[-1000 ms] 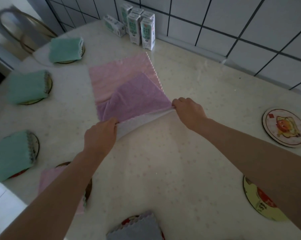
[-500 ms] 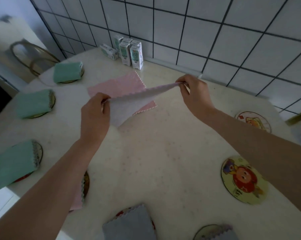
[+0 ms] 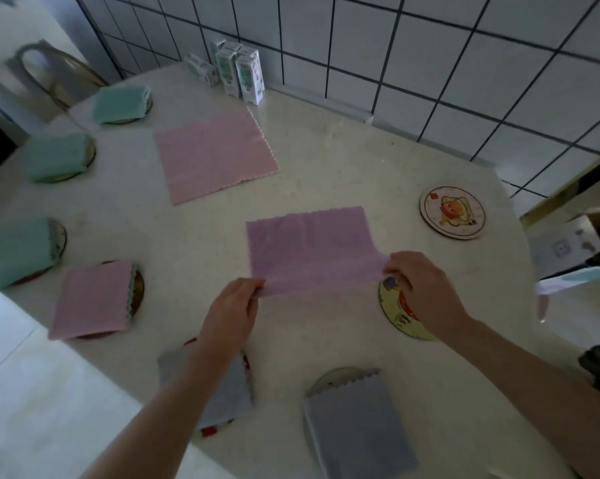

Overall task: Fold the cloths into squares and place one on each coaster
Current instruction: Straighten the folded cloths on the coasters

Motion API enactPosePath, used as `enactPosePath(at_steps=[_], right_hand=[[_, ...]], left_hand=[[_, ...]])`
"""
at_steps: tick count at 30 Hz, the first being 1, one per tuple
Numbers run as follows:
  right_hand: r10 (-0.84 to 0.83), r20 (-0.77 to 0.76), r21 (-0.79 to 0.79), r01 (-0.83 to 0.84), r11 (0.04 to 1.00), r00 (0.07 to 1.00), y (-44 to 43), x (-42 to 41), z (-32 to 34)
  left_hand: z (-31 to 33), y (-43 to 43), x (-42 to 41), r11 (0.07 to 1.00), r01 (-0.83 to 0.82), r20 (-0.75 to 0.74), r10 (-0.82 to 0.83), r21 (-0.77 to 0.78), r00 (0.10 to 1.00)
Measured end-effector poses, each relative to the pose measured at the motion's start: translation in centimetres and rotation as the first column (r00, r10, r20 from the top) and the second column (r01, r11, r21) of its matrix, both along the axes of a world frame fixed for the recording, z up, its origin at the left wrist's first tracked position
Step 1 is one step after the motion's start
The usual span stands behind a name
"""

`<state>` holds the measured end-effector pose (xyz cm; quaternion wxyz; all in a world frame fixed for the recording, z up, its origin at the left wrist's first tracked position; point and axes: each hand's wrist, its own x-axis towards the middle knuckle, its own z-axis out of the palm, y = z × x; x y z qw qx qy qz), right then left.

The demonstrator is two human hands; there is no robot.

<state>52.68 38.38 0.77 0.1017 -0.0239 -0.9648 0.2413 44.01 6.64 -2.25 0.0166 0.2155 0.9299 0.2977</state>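
- The purple cloth [image 3: 310, 250] is in the middle of the worktop [image 3: 343, 157]. Its far part lies flat and its near edge is raised a little.
- The left hand [image 3: 231, 314] has the near left corner, its grip pinching the fabric between thumb and fingers.
- The right hand [image 3: 426, 292] has the near right corner, its grip pinched on the cloth in the same way (this hand covers part of a yellow coaster [image 3: 395, 318] below it).
- A bare coaster [image 3: 452, 212] with a cartoon print lies right of the purple cloth, apart from it.
- A pink cloth [image 3: 215, 153] lies spread flat on the far side, near small cartons [image 3: 241, 76] standing by the tiled wall [image 3: 429, 63].
- Down the left side, a far teal cloth [image 3: 120, 103], a middle teal cloth [image 3: 55, 155] and a near teal cloth [image 3: 13, 252] each sit folded on a coaster.
- A folded pink cloth [image 3: 91, 299] sits on a coaster near them.
- At the near edge, a left grey cloth [image 3: 233, 395], partly under the left forearm, and a right grey cloth [image 3: 357, 423] each lie folded on a coaster.
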Motion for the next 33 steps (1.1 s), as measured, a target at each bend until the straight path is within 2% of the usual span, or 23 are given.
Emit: enactPosePath(at_steps=[3, 8, 14, 18, 21, 23, 27, 33], right_hand=[[0.053, -0.011, 0.004, -0.053, 0.999, 0.999, 0.7, 4.0, -2.0], [0.071, 0.055, -0.037, -0.069, 0.997, 0.996, 1.2, 9.2, -3.7], [0.038, 0.138, -0.177, -0.013, 0.984, 0.99, 1.6, 10.7, -3.3], [-0.092, 0.169, -0.289, 0.138, 0.947, 0.981, 2.0, 8.6, -2.7], [-0.202, 0.212, -0.417, 0.276, 0.866, 0.956, 2.3, 5.9, -2.3], [-0.258, 0.262, -0.485, 0.358, 0.798, 0.93, 2.5, 3.8, -2.2], [-0.313, 0.324, -0.565, 0.448, 0.693, 0.893, 3.1, -0.5, -2.7], [-0.32, 0.431, -0.553, 0.527, 0.645, 0.844, 4.2, -5.5, -5.1]], left_hand=[[-1.7, 0.2, 4.1, 0.998, -0.037, 0.09, 0.041, -0.045, 0.995], [-2.3, 0.2, 9.3, 0.996, -0.081, 0.191, 0.086, -0.032, 0.978], [-1.1, 0.1, 10.5, 0.982, -0.168, 0.244, 0.184, -0.084, 0.952], [-0.7, 0.4, 7.8, 0.942, -0.336, 0.389, 0.306, 0.011, 0.869], [-0.1, 1.4, 5.4, 0.857, -0.486, 0.455, 0.369, 0.172, 0.811], [-0.5, 1.8, 3.6, 0.785, -0.578, 0.529, 0.401, 0.222, 0.748], [-2.2, 2.8, 0.1, 0.663, -0.698, 0.674, 0.388, 0.27, 0.629], [-4.1, 4.5, -3.7, 0.638, -0.728, 0.704, 0.396, 0.251, 0.589]])
